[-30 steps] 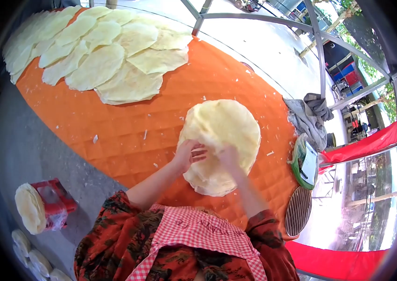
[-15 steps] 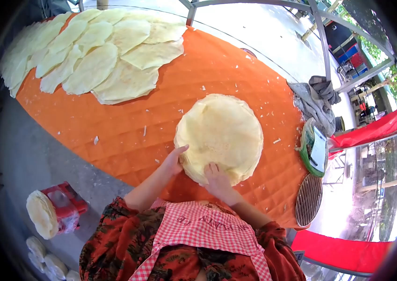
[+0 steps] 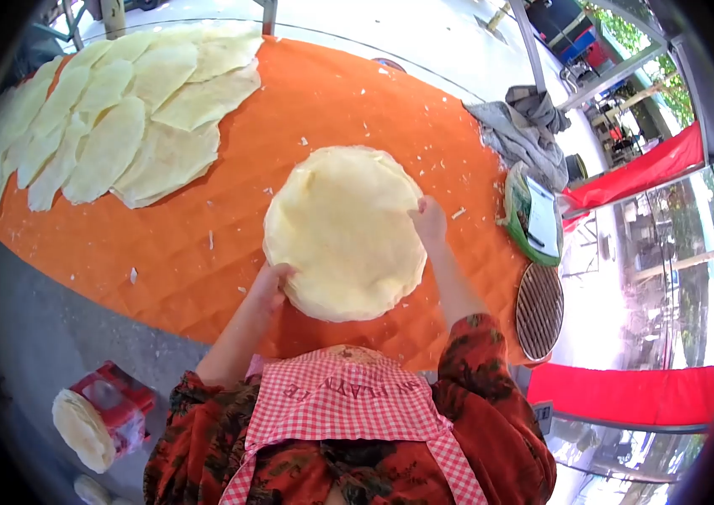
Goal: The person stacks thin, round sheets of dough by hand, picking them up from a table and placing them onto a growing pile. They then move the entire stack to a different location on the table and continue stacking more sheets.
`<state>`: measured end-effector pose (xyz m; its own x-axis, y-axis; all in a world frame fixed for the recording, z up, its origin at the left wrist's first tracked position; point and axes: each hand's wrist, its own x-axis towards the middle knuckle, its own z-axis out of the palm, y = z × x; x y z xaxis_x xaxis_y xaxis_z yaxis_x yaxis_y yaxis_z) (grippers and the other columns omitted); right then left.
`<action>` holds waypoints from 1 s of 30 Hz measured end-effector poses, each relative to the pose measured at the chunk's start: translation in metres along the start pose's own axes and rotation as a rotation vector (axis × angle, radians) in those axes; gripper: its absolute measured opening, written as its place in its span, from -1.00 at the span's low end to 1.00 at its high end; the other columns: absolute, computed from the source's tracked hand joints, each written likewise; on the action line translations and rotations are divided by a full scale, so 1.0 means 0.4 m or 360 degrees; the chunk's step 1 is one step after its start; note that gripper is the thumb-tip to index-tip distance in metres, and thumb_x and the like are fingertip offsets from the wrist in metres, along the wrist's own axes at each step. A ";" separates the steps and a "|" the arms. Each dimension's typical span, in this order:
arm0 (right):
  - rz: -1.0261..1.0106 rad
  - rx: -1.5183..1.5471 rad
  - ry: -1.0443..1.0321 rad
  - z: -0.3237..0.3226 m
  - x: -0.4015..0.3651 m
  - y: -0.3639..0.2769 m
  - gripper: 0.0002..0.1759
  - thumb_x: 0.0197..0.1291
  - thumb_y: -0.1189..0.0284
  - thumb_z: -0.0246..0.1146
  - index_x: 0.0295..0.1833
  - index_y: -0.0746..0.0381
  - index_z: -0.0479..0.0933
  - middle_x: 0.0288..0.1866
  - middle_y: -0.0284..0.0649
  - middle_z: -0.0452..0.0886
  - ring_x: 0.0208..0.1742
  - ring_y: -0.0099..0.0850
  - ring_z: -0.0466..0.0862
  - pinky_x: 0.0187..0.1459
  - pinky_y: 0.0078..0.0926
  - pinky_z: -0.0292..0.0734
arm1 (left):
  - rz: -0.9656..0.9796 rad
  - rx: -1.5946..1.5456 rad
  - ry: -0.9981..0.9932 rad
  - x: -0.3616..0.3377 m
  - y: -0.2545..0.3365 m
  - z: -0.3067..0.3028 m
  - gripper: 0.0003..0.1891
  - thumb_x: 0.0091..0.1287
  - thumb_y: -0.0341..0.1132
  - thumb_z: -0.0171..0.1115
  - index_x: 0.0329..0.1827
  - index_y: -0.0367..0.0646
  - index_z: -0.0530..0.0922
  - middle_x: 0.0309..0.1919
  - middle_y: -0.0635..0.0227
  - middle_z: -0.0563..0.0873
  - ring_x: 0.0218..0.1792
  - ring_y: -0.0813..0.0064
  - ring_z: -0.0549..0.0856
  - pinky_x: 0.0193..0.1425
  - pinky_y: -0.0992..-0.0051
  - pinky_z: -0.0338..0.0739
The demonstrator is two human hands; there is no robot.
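In front of me lies a stack of thin round flatbreads (image 3: pixel 344 236), pale yellow with uneven layered edges, on the orange cloth (image 3: pixel 230 215). My left hand (image 3: pixel 269 286) grips its lower left rim, thumb on top and fingers hidden beneath or behind the edge. At the right rim, my right hand (image 3: pixel 429 222) is closed with its fingers curled on the edge of the stack. Many more thin flatbread sheets (image 3: pixel 104 151) lie overlapping at the far left of the cloth.
To the right are a grey cloth (image 3: pixel 525 139), a green-rimmed basket (image 3: pixel 532 223) with a white pad and pen, and a round slatted rack (image 3: pixel 539 311). Down left, another flatbread stack (image 3: pixel 83 429) sits by a red stool (image 3: pixel 113 391). White scraps dot the orange cloth.
My right hand has gone from the stack's lower front up to its right rim. My left hand stays at the left rim. The whole view has shifted, so things appear further left.
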<state>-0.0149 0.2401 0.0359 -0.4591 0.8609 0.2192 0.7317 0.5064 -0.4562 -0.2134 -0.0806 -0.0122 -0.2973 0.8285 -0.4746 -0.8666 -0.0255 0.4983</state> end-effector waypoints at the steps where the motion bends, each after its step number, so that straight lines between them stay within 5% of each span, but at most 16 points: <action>1: 0.0133 0.0016 -0.0162 -0.017 0.004 -0.010 -0.61 -0.08 0.35 0.40 -0.15 0.29 0.49 -0.36 -0.18 0.58 -0.32 -0.26 0.60 -0.25 -0.31 0.49 | -0.0027 0.0021 0.0013 0.007 -0.006 -0.009 -0.31 0.06 -0.57 0.09 0.38 -0.26 0.24 0.20 0.10 0.52 0.21 0.18 0.52 0.33 0.22 0.45; 10: 0.0190 0.0017 -0.0302 -0.040 0.010 -0.012 -0.48 -0.01 0.39 0.34 0.10 0.22 0.38 -0.43 -0.20 0.57 -0.26 -0.23 0.63 -0.22 -0.25 0.49 | -0.0036 0.0022 0.0095 -0.015 0.017 0.032 -0.29 0.01 -0.59 0.05 0.37 -0.25 0.25 0.18 0.11 0.52 0.19 0.14 0.53 0.32 0.20 0.45; 16: 0.0207 -0.0043 -0.0353 -0.053 -0.016 0.020 -0.61 0.00 0.38 0.34 -0.04 0.24 0.45 -0.36 -0.19 0.62 -0.29 -0.30 0.64 -0.28 -0.31 0.49 | -0.0070 0.0020 0.0069 -0.019 0.027 0.047 -0.24 0.00 -0.65 0.03 0.41 -0.26 0.18 0.24 0.10 0.47 0.22 0.14 0.50 0.30 0.24 0.45; 19: 0.0023 0.0271 0.0062 -0.032 -0.040 0.068 -0.69 0.08 0.34 0.32 -0.14 0.27 0.43 -0.42 -0.23 0.56 -0.33 -0.36 0.61 -0.30 -0.30 0.48 | -0.0004 -0.0006 0.0013 0.010 0.004 0.005 -0.26 0.03 -0.64 0.05 0.41 -0.26 0.18 0.24 0.10 0.47 0.22 0.14 0.50 0.30 0.24 0.45; 22: 0.0508 0.0244 0.0307 -0.056 -0.100 0.121 -0.71 0.17 0.30 0.29 -0.23 0.30 0.42 -0.39 -0.25 0.48 -0.38 -0.41 0.49 -0.25 -0.39 0.46 | -0.0071 0.0014 0.0074 -0.001 0.017 0.021 -0.34 0.09 -0.58 0.07 0.37 -0.28 0.24 0.17 0.10 0.52 0.17 0.21 0.55 0.25 0.25 0.50; 24: 0.1110 0.1131 0.0200 -0.087 -0.207 0.093 -0.68 0.24 0.26 0.25 -0.30 0.32 0.41 -0.40 -0.26 0.44 -0.35 -0.49 0.43 -0.25 -0.47 0.42 | -0.0123 -0.0077 0.0125 -0.016 0.046 0.067 -0.29 0.10 -0.62 0.06 0.42 -0.24 0.16 0.23 0.09 0.47 0.20 0.19 0.52 0.28 0.23 0.47; 26: 0.1032 0.1006 0.0168 -0.096 -0.319 0.118 -0.69 0.29 0.27 0.22 -0.29 0.32 0.42 -0.38 -0.25 0.43 -0.31 -0.55 0.41 -0.25 -0.50 0.41 | -0.0118 -0.0126 0.0156 -0.048 0.082 0.123 -0.26 0.10 -0.64 0.05 0.44 -0.21 0.13 0.26 0.09 0.44 0.21 0.18 0.51 0.28 0.21 0.47; 30: -0.0348 0.0339 0.0071 -0.246 -0.357 -0.133 -0.57 0.09 0.37 0.33 0.05 0.33 0.46 -0.01 -0.08 0.55 0.04 -0.20 0.55 0.04 -0.34 0.48 | -0.0077 -0.0054 0.0172 -0.033 0.115 0.170 -0.26 0.11 -0.65 0.03 0.44 -0.17 0.11 0.26 0.09 0.42 0.22 0.15 0.50 0.27 0.19 0.48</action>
<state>0.0613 0.0951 0.1136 -0.5679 0.7364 0.3678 0.4938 0.6622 -0.5636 -0.2221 -0.0548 0.0662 -0.2947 0.7643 -0.5736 -0.8935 -0.0075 0.4490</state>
